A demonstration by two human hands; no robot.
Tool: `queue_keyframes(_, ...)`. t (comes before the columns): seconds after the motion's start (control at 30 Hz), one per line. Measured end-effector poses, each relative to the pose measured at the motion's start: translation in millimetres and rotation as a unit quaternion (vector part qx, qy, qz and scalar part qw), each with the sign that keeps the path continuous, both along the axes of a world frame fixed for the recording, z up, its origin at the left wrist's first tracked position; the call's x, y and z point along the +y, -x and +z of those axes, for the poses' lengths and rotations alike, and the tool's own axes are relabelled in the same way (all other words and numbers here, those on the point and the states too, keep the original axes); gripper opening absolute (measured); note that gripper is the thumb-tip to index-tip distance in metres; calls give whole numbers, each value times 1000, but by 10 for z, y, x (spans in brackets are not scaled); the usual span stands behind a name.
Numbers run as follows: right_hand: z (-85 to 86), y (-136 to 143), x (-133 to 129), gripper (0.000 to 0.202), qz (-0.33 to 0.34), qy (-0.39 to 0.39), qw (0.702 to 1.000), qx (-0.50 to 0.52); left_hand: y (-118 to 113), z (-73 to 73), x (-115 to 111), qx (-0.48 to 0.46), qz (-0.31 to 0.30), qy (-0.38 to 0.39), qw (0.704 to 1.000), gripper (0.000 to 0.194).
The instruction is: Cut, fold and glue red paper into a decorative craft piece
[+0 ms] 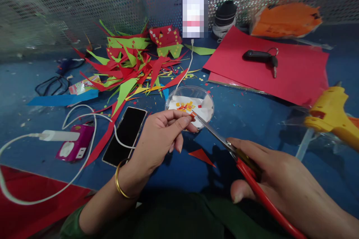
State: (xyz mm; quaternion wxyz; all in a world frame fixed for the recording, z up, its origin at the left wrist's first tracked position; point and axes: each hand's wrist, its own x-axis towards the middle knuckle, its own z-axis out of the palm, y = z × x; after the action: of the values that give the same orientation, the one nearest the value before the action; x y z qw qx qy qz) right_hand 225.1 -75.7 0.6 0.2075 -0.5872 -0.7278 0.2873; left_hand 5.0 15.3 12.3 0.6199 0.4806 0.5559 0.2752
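Note:
My left hand (165, 130) pinches a small orange paper strip (192, 115) between thumb and finger, over the near rim of a clear round dish (211, 101). My right hand (275, 175) is wrapped round the red handles of a pair of scissors (215, 134). The blade tips point up and left, close to the fingertips of my left hand. Inside the dish lie several small orange, yellow and red paper bits (186, 106) on a white lining. An orange paper triangle (202, 157) lies on the blue table below the blades.
Red and green paper scraps (134, 63) heap at the back left. Red sheets (269, 69) with keys (258, 56) lie back right, near a yellow glue gun (331, 110). A black phone (125, 134), white cable and purple adapter (76, 143) lie left. A lit phone (193, 3) stands against the mesh.

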Motion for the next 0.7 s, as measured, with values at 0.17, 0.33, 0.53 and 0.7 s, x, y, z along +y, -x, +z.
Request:
queue_keyframes(0.17, -35, -12, -41, 55, 20, -4, 1000, -15, -1, -13, 3, 0, -17, -5, 1000, 19)
queue_keyframes(0.33, -99, -31, -69, 58, 30, -28, 999, -33, 4, -17, 2, -9, -22, -2, 1000, 17)
queue_keyframes(0.53, -118, -48, -66, 54, 31, -33, 998, -32, 14, -19, -5, -20, -22, 0, 1000, 16)
queue_keyframes(0.7, -108, -43, -79, 46, 16, -8, 1000, -20, 10, -17, -1, -29, -21, 4, 999, 16)
